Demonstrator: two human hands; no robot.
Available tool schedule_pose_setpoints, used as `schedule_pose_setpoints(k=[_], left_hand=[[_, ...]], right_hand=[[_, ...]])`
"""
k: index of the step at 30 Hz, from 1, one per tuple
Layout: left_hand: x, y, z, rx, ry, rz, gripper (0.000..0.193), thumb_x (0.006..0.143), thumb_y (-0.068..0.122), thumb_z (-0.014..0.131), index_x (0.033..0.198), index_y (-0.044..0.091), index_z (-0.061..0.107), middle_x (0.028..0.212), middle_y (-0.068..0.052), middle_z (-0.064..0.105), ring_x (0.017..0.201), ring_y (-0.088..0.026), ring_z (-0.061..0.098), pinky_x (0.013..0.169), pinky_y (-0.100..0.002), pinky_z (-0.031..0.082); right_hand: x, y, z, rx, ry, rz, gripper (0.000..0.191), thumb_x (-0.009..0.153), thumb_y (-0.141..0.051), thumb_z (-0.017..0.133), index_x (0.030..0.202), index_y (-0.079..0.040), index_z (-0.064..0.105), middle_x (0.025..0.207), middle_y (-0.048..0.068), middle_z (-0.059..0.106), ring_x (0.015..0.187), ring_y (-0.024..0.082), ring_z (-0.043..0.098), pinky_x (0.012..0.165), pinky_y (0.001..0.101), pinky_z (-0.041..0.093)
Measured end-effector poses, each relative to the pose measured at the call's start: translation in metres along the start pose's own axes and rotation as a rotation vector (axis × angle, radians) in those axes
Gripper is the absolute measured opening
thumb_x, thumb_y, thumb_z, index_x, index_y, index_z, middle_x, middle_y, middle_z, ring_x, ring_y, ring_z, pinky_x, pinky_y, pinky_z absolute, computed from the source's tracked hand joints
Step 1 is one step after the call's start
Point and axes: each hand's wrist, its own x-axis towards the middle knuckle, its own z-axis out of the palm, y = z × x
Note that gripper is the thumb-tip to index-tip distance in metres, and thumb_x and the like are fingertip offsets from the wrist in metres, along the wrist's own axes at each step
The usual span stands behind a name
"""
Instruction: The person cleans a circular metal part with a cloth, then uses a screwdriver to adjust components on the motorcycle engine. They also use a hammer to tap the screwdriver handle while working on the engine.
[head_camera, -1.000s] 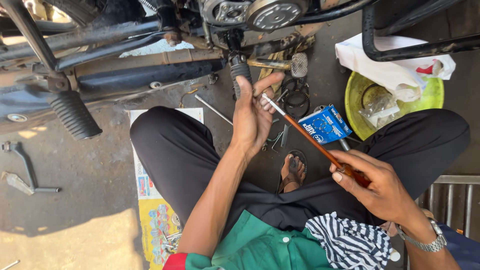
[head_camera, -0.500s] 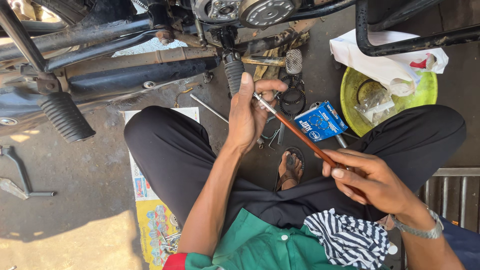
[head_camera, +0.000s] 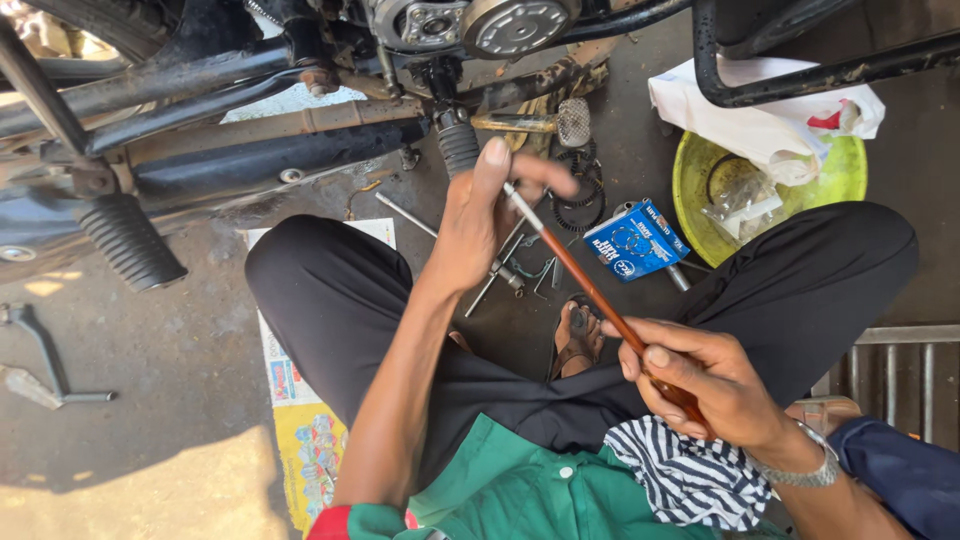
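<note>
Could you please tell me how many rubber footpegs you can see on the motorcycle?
2. One footpeg hangs at the left, below the frame. The other footpeg sits at centre, just above the left hand. More may be hidden behind the frame.

Two hands (head_camera: 480, 235), one screwdriver (head_camera: 590, 290)

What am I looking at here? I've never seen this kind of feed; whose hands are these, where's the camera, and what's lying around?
The single camera sits on the person's head and looks down at their lap and the concrete floor. The person sits cross-legged beside a motorcycle. The right hand grips the handle of a long screwdriver; the left hand is raised at its metal tip, fingers blurred. On the floor lie a blue box, a yellow bowl under a white plastic bag, a hammer and loose metal parts.
</note>
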Motion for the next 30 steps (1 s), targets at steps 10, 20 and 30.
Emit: schedule_pose_setpoints(k=[10,20,30], left_hand=[[0.011,0.016,0.008,-0.435,-0.214,0.039,0.077,0.117,0.056,0.026,0.134,-0.009,0.063,0.08,0.005,0.035,0.077,-0.011,0.031,0.075,-0.027,0.031],[0.033,-0.005,0.011,-0.671,-0.17,0.046,0.067,0.113,0.053,0.045,0.139,-0.006,0.061,0.074,0.006,0.033,0.07,-0.006,0.033,0.071,-0.023,0.035],[0.076,-0.037,-0.007,-0.575,0.302,-0.034,0.048,0.099,0.042,0.069,0.112,-0.003,0.071,0.067,0.01,0.036,0.058,-0.003,0.03,0.051,-0.02,0.03]], right_hand=[[-0.006,-0.017,0.02,0.063,-0.026,-0.059,0.048,0.105,-0.014,0.048,0.143,0.015,0.049,0.099,0.016,0.057,0.047,0.008,0.048,0.03,0.019,0.037],[0.011,-0.012,0.024,-0.143,0.103,-0.156,0.05,0.101,-0.013,0.053,0.145,0.011,0.049,0.1,0.012,0.06,0.049,0.009,0.051,0.032,0.0196,0.038],[0.064,-0.008,0.035,-0.215,0.228,-0.201,0.047,0.103,-0.015,0.051,0.146,0.006,0.051,0.101,0.009,0.057,0.056,0.009,0.051,0.036,0.0207,0.039]])
